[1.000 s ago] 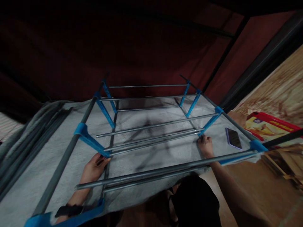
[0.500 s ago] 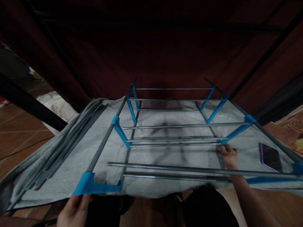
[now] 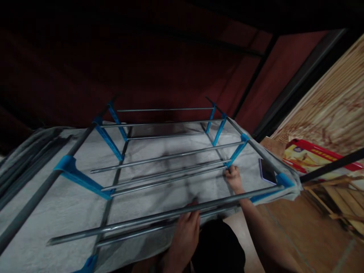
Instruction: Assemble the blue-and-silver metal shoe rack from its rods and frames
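Observation:
A rack frame of grey metal tubes [image 3: 170, 153] and blue plastic brackets lies on a pale cloth [image 3: 159, 167]. My right hand [image 3: 233, 179] has its fingers curled at the lower end of a blue bracket [image 3: 236, 153], where the thin crossbars end. Its forearm passes by the front tube [image 3: 142, 217]. At the middle of that front tube is my left hand [image 3: 186, 231], fingers stretched forward and partly hidden behind the tube. The tube's left end hangs free, apart from the blue bracket [image 3: 88, 263] at the near left corner.
Loose grey tubes [image 3: 31, 159] lie bundled on the cloth at the left. A phone [image 3: 267, 171] rests inside the frame's right side. Beyond it are a red and yellow box [image 3: 315, 156] and a wooden stool [image 3: 338, 204] on the tiled floor. Dark red fabric [image 3: 159, 72] hangs behind.
The view has turned to the right. My left hand has left the near left bracket and moved right to the front tube. My right hand stays at the same bracket.

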